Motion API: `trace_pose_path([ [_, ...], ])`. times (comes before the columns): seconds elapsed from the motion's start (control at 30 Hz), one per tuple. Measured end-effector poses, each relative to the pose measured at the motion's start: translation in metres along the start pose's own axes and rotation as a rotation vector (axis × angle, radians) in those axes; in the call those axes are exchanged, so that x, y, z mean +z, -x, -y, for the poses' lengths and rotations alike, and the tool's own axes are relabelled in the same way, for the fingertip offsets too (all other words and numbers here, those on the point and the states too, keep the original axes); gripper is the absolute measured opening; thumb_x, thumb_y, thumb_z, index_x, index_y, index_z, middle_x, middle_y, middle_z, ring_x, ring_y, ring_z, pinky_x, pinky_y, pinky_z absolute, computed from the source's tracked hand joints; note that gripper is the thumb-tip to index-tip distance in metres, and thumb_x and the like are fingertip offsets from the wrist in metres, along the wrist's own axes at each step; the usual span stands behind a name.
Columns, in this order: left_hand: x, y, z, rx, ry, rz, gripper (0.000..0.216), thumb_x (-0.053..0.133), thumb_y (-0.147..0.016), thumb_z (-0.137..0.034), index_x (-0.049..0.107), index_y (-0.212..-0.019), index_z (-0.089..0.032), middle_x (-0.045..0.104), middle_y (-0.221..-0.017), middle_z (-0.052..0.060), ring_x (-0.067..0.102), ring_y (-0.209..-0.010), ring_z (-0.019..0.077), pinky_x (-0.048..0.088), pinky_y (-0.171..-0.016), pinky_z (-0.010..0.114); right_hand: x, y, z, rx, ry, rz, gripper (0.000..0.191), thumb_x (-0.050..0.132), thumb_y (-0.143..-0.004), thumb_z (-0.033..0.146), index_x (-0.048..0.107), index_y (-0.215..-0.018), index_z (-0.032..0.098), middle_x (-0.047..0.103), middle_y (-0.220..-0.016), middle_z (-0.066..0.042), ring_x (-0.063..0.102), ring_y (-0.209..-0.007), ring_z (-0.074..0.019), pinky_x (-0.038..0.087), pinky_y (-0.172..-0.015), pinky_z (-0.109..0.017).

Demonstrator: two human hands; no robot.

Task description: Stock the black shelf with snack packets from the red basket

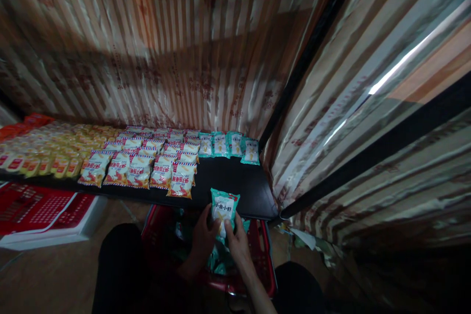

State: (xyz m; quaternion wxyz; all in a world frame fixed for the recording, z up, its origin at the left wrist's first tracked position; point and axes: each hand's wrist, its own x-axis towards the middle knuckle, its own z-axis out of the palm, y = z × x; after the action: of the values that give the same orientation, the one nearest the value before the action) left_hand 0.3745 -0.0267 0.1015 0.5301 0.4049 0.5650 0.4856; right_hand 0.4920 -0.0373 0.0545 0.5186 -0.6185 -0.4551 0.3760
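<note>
Between my two hands is a teal and white snack bag [223,208], held upright over the front edge of a black shelf [231,176]. My left hand [203,235] grips its left side, and my right hand [237,243] closes on its right side with the thumb on the front. Below them stands a red basket [270,270] with more teal bags [221,260] in it, partly hidden by my hands and forearms. At the back right of the shelf, several matching teal bags [221,144] stand in a row.
White and orange snack bags [138,169] fill the shelf's middle, with yellow packets [62,157] farther left. A red and white box [47,211] lies on the floor at left. Black posts [301,59] and a striped sheet [165,49] enclose the back and right.
</note>
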Motion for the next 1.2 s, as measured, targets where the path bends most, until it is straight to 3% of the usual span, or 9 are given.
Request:
trace_pose_path([
  [0.13, 0.009, -0.005, 0.0, -0.014, 0.003, -0.02, 0.049, 0.069, -0.064, -0.031, 0.059, -0.112, -0.02, 0.06, -0.126, 0.009, 0.048, -0.123, 0.0278, 0.031, -0.107, 0.035, -0.006, -0.003, 0.008, -0.017, 0.067, -0.062, 0.06, 0.051, -0.082, 0.053, 0.053, -0.127, 0.014, 0.063, -0.122, -0.013, 0.059, -0.112, -0.0257, 0.047, -0.095, -0.038],
  [0.37, 0.024, -0.016, 0.0, 0.047, -0.042, -0.023, 0.057, 0.066, -0.068, -0.035, 0.054, -0.121, -0.017, 0.057, -0.128, 0.012, 0.05, -0.121, 0.0269, 0.033, -0.105, 0.035, -0.013, -0.012, 0.016, -0.003, 0.075, -0.047, 0.064, 0.054, -0.081, 0.051, 0.048, -0.131, 0.013, 0.063, -0.122, -0.013, 0.059, -0.112, -0.0254, 0.049, -0.092, -0.036],
  [0.63, 0.03, -0.037, -0.011, 0.062, -0.017, -0.069, 0.052, 0.067, -0.067, -0.034, 0.056, -0.116, -0.019, 0.059, -0.126, 0.011, 0.051, -0.119, 0.0277, 0.033, -0.104, 0.035, -0.004, -0.043, 0.013, -0.035, 0.085, -0.073, 0.066, 0.053, -0.078, 0.054, 0.05, -0.129, 0.013, 0.064, -0.12, -0.012, 0.06, -0.111, -0.0264, 0.049, -0.09, -0.037],
  [1.2, 0.035, -0.072, -0.002, 0.078, -0.079, -0.05, 0.06, 0.063, -0.071, -0.038, 0.049, -0.125, -0.015, 0.056, -0.128, 0.015, 0.052, -0.119, 0.0289, 0.036, -0.102, 0.037, 0.011, -0.074, 0.004, -0.076, 0.157, -0.067, 0.063, 0.049, -0.081, 0.052, 0.05, -0.13, 0.011, 0.061, -0.124, -0.014, 0.059, -0.113, -0.0268, 0.048, -0.093, -0.038],
])
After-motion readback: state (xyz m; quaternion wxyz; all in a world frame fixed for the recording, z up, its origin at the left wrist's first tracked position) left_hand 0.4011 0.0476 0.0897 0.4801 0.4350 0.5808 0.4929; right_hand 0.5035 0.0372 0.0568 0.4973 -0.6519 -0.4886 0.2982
